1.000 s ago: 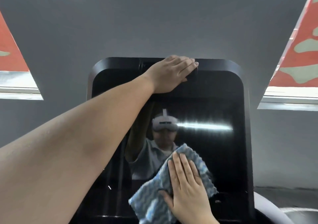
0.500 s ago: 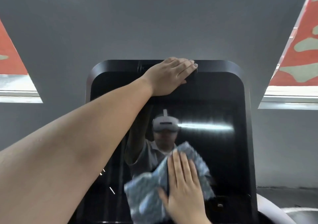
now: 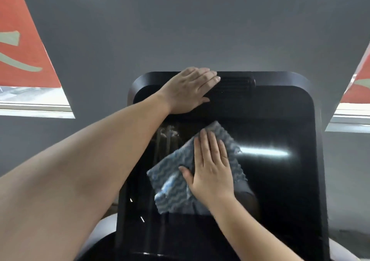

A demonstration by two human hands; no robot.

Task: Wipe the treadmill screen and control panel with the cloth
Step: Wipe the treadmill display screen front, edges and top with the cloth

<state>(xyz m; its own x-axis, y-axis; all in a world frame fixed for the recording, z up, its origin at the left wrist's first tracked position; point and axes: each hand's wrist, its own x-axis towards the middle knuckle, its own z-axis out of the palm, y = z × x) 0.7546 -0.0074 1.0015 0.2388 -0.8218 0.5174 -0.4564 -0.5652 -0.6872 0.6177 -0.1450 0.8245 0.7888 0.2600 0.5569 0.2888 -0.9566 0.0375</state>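
Note:
The treadmill screen [image 3: 276, 180] is a large glossy black panel filling the lower middle of the head view, with a light streak reflected on it. My right hand [image 3: 210, 166] lies flat with spread fingers, pressing a blue-and-white wavy cloth [image 3: 170, 186] against the middle of the screen. My left hand [image 3: 190, 90] rests palm down on the screen's top edge, fingers reaching toward a ribbed vent [image 3: 236, 83]. My left forearm crosses the screen's left side and hides it. Faint smear marks [image 3: 167, 132] show just left of the cloth's top corner.
A grey wall [image 3: 180, 30] stands behind the console. Red panels with pale markings flank it at the left [image 3: 22, 46] and right [image 3: 360, 84], above bright window strips. White rounded console parts [image 3: 102, 230] show at the bottom left.
My right hand has slid the cloth upward from the lower part of the screen to its middle. The view has tilted, so the console sits lower in frame. My left hand stays on the top edge.

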